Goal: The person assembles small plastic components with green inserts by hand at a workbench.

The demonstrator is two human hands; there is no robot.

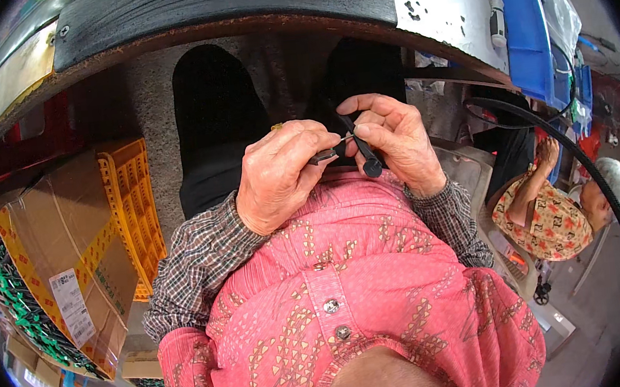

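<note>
The likeliest trouble is a slip of the thin metal pin (347,138) that bridges the gap between the two hands: if it is pushed at a slant against the smooth black rod (370,159), it could skid off and prick the thumb of the right hand (394,140). The rod might also roll between those fingertips, since it looks round and the fingers pinch it rather than wrap it; dropped, it would be hard to spot against the black trousers (218,128) toward twelve o'clock. The left hand (282,170) is closed, thumb against forefinger, on a short dark handle-like piece (323,157); whether the pin belongs to that piece, or enters the rod or merely touches it, I cannot tell. The right hand is likewise nearly closed, thumb and fingers on the rod. The rod sits at three o'clock from the left hand, in front of the pink smock (354,264) at the waist. Its long axis runs between eleven and five o'clock, the blunt round end toward five; the pin lies across it, roughly from nine to three, and the dark piece tilts from eight to two.
</note>
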